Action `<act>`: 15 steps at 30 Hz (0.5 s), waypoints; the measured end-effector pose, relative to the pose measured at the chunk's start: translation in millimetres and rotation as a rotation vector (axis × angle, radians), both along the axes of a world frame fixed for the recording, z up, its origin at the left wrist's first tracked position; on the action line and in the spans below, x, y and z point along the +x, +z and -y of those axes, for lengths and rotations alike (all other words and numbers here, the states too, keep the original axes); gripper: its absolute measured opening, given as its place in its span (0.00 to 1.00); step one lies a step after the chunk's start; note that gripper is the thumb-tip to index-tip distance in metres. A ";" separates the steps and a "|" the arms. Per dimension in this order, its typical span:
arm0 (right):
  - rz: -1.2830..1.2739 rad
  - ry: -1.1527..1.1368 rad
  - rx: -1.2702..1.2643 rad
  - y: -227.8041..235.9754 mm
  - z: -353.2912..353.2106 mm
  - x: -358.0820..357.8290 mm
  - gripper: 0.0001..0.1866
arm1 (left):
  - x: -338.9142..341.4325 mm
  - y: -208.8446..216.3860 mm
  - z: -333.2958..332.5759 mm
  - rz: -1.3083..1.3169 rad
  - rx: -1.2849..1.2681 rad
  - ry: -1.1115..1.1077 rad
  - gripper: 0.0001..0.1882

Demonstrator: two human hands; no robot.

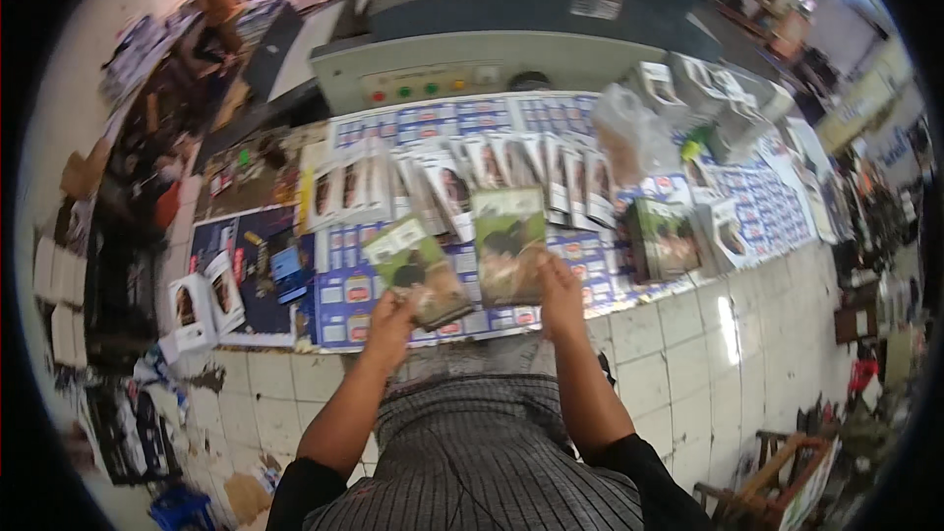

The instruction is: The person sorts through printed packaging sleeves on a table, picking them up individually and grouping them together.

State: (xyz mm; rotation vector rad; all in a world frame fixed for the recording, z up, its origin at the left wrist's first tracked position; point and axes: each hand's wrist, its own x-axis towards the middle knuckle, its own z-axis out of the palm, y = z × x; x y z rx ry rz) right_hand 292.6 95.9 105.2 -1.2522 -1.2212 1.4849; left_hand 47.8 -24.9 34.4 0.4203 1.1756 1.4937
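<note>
Your left hand [390,320] is closed on the lower end of a green printed packet [418,270], fingers wrapped under it and thumb on top, so the packet tilts away from you toward the left. Your right hand [560,297] grips the bottom edge of a second green packet [508,246], which stands more upright and square to you; its picture side faces up. The two packets sit just beside each other, their near edges almost touching, and both hang above the front edge of the worktable [344,320] (its top is covered with blue and white printed sheets).

Behind the packets, a fanned row of similar flat packets [462,172] lies across the middle of the table, overlapping like cards. To the right of your right hand, a small stack of green packets [667,236] rests on the sheets, and a crumpled clear plastic bag [629,133] sits farther back. At the table's left end lie two white packets [202,305] near a dark sheet. A grey machine with coloured buttons [433,74] stands along the far edge of the table. The floor below you is white tile [688,354], stained in places, and a person in an orange shirt [216,5] is bent over well away at the upper left.
</note>
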 end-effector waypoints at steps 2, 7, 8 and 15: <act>0.301 -0.264 0.353 6.1 -34.4 43.3 0.18 | -11.8 0.8 5.4 0.044 -0.034 0.012 0.16; 0.861 -0.612 0.821 -5.0 -106.6 150.0 0.16 | -31.7 2.8 12.2 0.288 0.170 0.055 0.17; 1.100 -0.605 0.925 -19.4 -120.1 173.8 0.16 | -39.1 -5.8 9.9 0.356 0.288 -0.042 0.17; 0.932 -0.131 0.783 -38.7 -102.3 126.6 0.19 | -9.7 21.5 -13.1 0.784 0.349 -0.044 0.27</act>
